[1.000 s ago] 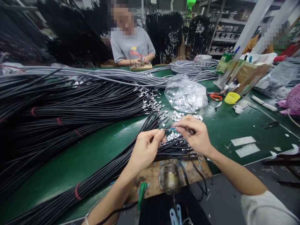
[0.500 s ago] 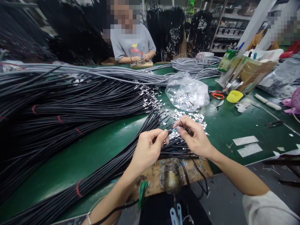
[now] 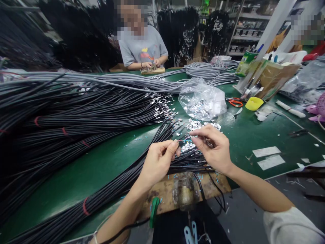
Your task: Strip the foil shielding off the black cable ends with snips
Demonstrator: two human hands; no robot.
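My left hand is closed, pinching the end of a black cable between thumb and forefinger. From that end thin coloured wires, some of them blue, stick out to the right. Just right of the wires is my right hand, its fingers curled around a small dark tool that is mostly hidden in the palm. Its thumb and forefinger tips are close to the wire ends; contact cannot be made out. Below both hands lies a bundle of black cables tied with a red band, with silvery foil scraps behind.
A wooden board carries a round fixture at the table's front edge. Farther back are a clear plastic bag, orange-handled scissors, a yellow ring and grey cables. Across the table sits a co-worker.
My right hand has shifted slightly right, away from the left, and its fingertips have drawn back from the wires. My left hand has moved slightly left, still holding the cable.
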